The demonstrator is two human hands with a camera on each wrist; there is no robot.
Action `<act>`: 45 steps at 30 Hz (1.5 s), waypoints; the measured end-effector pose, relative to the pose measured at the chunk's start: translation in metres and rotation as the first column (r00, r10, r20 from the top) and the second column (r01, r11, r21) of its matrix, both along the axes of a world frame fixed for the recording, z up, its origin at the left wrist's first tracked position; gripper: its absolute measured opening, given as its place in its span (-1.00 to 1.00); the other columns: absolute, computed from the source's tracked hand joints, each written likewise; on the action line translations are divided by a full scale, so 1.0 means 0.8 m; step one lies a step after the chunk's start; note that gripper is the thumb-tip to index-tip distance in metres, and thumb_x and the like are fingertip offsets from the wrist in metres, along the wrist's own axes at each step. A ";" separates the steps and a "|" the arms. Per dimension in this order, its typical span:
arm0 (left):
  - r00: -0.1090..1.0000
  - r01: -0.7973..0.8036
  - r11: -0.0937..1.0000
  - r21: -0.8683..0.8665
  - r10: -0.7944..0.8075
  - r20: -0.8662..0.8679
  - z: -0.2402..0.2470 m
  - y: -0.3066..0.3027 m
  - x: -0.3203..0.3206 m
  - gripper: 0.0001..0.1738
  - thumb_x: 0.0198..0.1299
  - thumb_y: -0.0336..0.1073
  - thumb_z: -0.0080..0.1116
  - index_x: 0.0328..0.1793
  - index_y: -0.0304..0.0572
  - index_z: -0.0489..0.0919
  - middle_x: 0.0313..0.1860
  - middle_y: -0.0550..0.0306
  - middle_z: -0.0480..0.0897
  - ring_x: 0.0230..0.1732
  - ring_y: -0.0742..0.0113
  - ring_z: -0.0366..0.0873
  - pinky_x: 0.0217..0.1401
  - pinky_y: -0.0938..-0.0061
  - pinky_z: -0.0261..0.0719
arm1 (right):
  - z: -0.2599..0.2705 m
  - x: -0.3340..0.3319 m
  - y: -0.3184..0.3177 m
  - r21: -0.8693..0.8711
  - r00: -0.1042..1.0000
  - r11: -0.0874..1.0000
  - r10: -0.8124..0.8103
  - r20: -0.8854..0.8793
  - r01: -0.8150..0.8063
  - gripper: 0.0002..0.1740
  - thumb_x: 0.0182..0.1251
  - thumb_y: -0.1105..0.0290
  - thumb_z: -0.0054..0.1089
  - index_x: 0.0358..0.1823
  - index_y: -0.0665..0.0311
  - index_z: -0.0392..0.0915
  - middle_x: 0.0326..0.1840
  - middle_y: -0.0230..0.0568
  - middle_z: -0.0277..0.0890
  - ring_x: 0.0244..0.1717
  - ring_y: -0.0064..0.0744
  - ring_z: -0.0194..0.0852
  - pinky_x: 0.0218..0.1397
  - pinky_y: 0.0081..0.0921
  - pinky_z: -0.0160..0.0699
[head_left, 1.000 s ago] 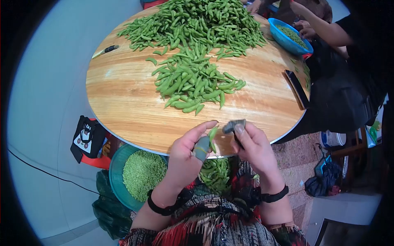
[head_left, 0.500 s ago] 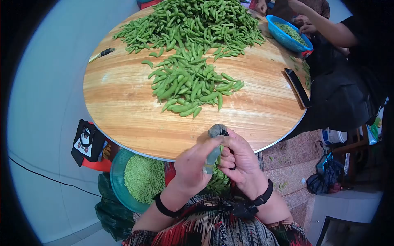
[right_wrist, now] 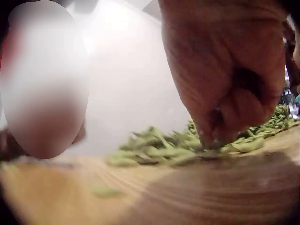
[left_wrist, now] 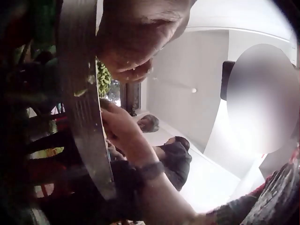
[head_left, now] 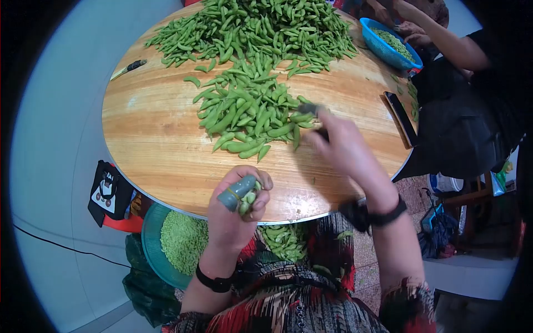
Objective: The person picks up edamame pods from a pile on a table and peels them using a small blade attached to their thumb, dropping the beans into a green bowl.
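Note:
Low over the near table edge, my left hand (head_left: 239, 191) holds several green soybeans (head_left: 245, 206) in its curled fingers. A grey-green cover (head_left: 237, 192) with a yellow band sits on its thumb. My right hand (head_left: 347, 144), blurred, reaches over the right side of a small heap of soybean pods (head_left: 244, 114). Its thumb and a dark-covered finger are spread apart at the pods there. In the right wrist view, the right hand (right_wrist: 229, 89) points down, fingertips right at the pods (right_wrist: 154, 147). The left wrist view shows the left hand (left_wrist: 140, 42) above the table rim.
A bigger mound of pods (head_left: 261, 28) covers the far table (head_left: 150, 144). A knife (head_left: 129, 69) lies left, a phone (head_left: 401, 119) right. A teal basket (head_left: 151, 244) of shelled beans stands below left. Another person's hands work by a blue basket (head_left: 383, 53).
My hands were apart with a pod in the left, then came together around it. Now the right hand has moved forward and right to the pods, while the left has drawn back left with the beans.

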State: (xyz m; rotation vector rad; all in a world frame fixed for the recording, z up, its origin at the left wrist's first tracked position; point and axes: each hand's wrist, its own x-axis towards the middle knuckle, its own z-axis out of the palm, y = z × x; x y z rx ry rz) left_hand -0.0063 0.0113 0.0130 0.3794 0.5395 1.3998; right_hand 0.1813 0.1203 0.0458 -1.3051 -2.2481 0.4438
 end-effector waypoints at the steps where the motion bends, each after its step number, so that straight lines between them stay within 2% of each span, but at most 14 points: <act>1: 1.000 0.010 0.999 -0.034 -0.010 0.007 0.002 -0.001 0.004 -0.91 0.25 -0.39 -0.09 -0.21 -0.24 0.41 -0.37 0.09 0.44 -0.52 0.54 0.29 -0.64 0.80 0.08 | -0.009 0.002 0.025 0.016 0.991 0.999 -0.044 0.124 0.043 -0.72 0.16 0.34 0.14 -0.15 0.34 0.42 -0.48 0.15 0.51 -0.36 0.11 0.52 -0.27 -0.09 0.46; 9: 0.990 0.056 0.998 -0.001 -0.056 -0.133 0.006 -0.005 0.017 -0.70 0.15 -0.55 -0.11 0.03 -0.29 0.44 -0.33 0.17 0.43 -0.47 0.57 0.29 -0.59 0.83 0.09 | 0.006 0.012 -0.001 -0.014 0.944 0.997 -0.062 0.324 0.071 -0.81 0.15 0.37 0.14 -0.33 0.37 0.46 -0.42 0.18 0.51 -0.30 0.18 0.48 -0.23 -0.07 0.46; 12: 0.986 0.072 0.997 -0.032 -0.076 -0.148 0.008 -0.003 0.029 -0.55 0.08 -0.62 -0.14 0.16 -0.32 0.41 -0.30 0.18 0.45 -0.45 0.59 0.31 -0.56 0.83 0.11 | 0.017 0.018 -0.034 -0.100 0.987 0.989 -0.092 0.132 0.105 -0.81 0.20 0.36 0.16 -0.31 0.37 0.49 -0.42 -0.01 0.57 -0.39 -0.10 0.57 -0.30 -0.29 0.49; 15: 0.988 0.103 0.991 -0.090 -0.113 -0.110 0.001 -0.001 0.040 -0.49 0.04 -0.66 -0.15 0.19 -0.36 0.40 -0.19 0.15 0.50 -0.39 0.57 0.39 -0.52 0.81 0.19 | 0.012 0.022 -0.069 -0.549 0.822 0.725 0.044 -0.567 -0.417 -0.78 0.29 0.33 0.16 -0.28 0.40 0.51 -0.44 -0.47 0.47 -0.42 -0.77 0.26 -0.38 -0.69 0.34; 16: 0.988 0.132 0.985 -0.111 -0.139 -0.060 0.000 -0.001 0.044 -0.49 0.02 -0.67 -0.15 0.19 -0.38 0.40 -0.12 0.13 0.53 -0.34 0.55 0.44 -0.49 0.80 0.27 | 0.020 0.023 -0.079 -0.682 0.835 0.600 -0.042 -0.548 -0.418 -0.78 0.30 0.34 0.14 -0.33 0.39 0.50 -0.44 -0.42 0.49 -0.43 -0.76 0.30 -0.41 -0.71 0.33; 19: 0.981 0.007 0.997 -0.076 -0.022 -0.193 0.004 -0.010 0.065 -0.66 0.14 -0.59 -0.05 0.07 -0.36 0.50 -0.16 0.15 0.58 -0.28 0.51 0.53 -0.41 0.73 0.43 | 0.022 0.026 -0.094 -0.674 0.887 0.620 0.081 -0.455 -0.403 -0.77 0.37 0.30 0.03 -0.27 0.35 0.48 -0.49 -0.44 0.44 -0.52 -0.76 0.26 -0.50 -0.75 0.25; 25: 0.858 -0.212 0.975 0.065 0.218 -0.466 -0.002 -0.021 0.086 -0.91 0.11 -0.53 0.13 -0.25 -0.33 0.58 -0.33 0.20 0.62 -0.27 0.51 0.53 -0.27 0.63 0.50 | 0.008 0.044 -0.105 -0.729 0.685 0.334 -0.260 -0.680 -0.597 -0.71 0.44 0.29 -0.18 -0.06 0.40 0.36 -0.59 -0.39 0.30 -0.71 -0.76 0.01 -0.66 -0.76 0.01; 29: 0.665 -0.313 0.919 0.239 0.392 -0.636 -0.015 -0.026 0.096 -0.90 0.07 -0.47 0.20 -0.32 -0.37 0.53 -0.40 0.22 0.59 -0.33 0.55 0.48 -0.20 0.63 0.44 | -0.004 0.053 -0.102 -0.744 0.722 0.355 -0.220 -0.656 -0.567 -0.68 0.42 0.27 -0.15 -0.07 0.43 0.37 -0.64 -0.37 0.28 -0.74 -0.75 -0.03 -0.69 -0.76 -0.02; 36: 0.595 -0.270 0.924 0.270 0.381 -0.708 0.006 -0.030 0.100 -0.89 0.00 -0.47 0.23 -0.39 -0.33 0.51 -0.47 0.19 0.57 -0.40 0.52 0.45 -0.31 0.58 0.41 | -0.009 0.066 -0.099 -0.709 0.628 0.245 -0.338 -0.701 -0.661 -0.66 0.41 0.30 -0.08 0.04 0.45 0.35 -0.61 -0.35 0.27 -0.75 -0.77 -0.06 -0.71 -0.78 -0.07; 38: 0.402 -0.288 0.866 0.409 0.497 -0.769 0.010 -0.028 0.102 -0.89 -0.03 -0.49 0.23 -0.41 -0.32 0.50 -0.44 0.16 0.59 -0.42 0.49 0.46 -0.34 0.54 0.41 | 0.000 0.058 -0.103 -0.735 0.632 0.227 -0.390 -0.670 -0.639 -0.73 0.44 0.36 -0.13 0.00 0.40 0.37 -0.60 -0.37 0.26 -0.72 -0.77 -0.04 -0.69 -0.79 -0.06; 40: 0.546 -0.305 0.856 0.418 0.516 -0.659 0.001 -0.028 0.105 -0.90 -0.02 -0.48 0.21 -0.38 -0.32 0.51 -0.33 0.07 0.63 -0.41 0.45 0.49 -0.32 0.56 0.42 | 0.000 0.060 -0.104 -0.715 0.608 0.137 -0.433 -0.666 -0.686 -0.80 0.45 0.39 -0.16 -0.06 0.37 0.36 -0.57 -0.36 0.26 -0.70 -0.76 -0.03 -0.67 -0.80 -0.06; 42: 0.872 -0.237 0.947 0.215 0.305 -0.383 0.001 -0.027 0.100 -0.89 0.03 -0.46 0.16 -0.31 -0.35 0.52 -0.29 0.06 0.60 -0.40 0.45 0.51 -0.30 0.62 0.44 | 0.000 0.057 -0.106 -0.697 0.588 0.134 -0.439 -0.679 -0.705 -0.81 0.45 0.37 -0.15 -0.09 0.34 0.34 -0.54 -0.36 0.26 -0.70 -0.77 -0.05 -0.68 -0.81 -0.07; 43: 0.876 -0.225 0.948 0.226 0.298 -0.379 -0.001 -0.029 0.095 -0.89 0.03 -0.46 0.16 -0.31 -0.35 0.52 -0.29 0.06 0.60 -0.40 0.45 0.51 -0.30 0.62 0.44 | 0.001 0.054 -0.109 -0.676 0.560 0.098 -0.481 -0.675 -0.730 -0.81 0.46 0.37 -0.16 -0.09 0.34 0.34 -0.53 -0.36 0.26 -0.70 -0.77 -0.05 -0.68 -0.81 -0.07; 45: 0.992 -0.003 0.995 0.100 -0.009 0.126 -0.007 -0.029 0.081 -0.84 0.14 -0.56 0.04 -0.15 -0.34 0.54 -0.34 0.22 0.57 -0.37 0.49 0.47 -0.29 0.61 0.44 | 0.002 0.049 -0.111 -0.641 0.518 0.048 -0.544 -0.660 -0.766 -0.81 0.47 0.36 -0.19 -0.07 0.32 0.32 -0.53 -0.37 0.24 -0.69 -0.79 -0.07 -0.68 -0.83 -0.08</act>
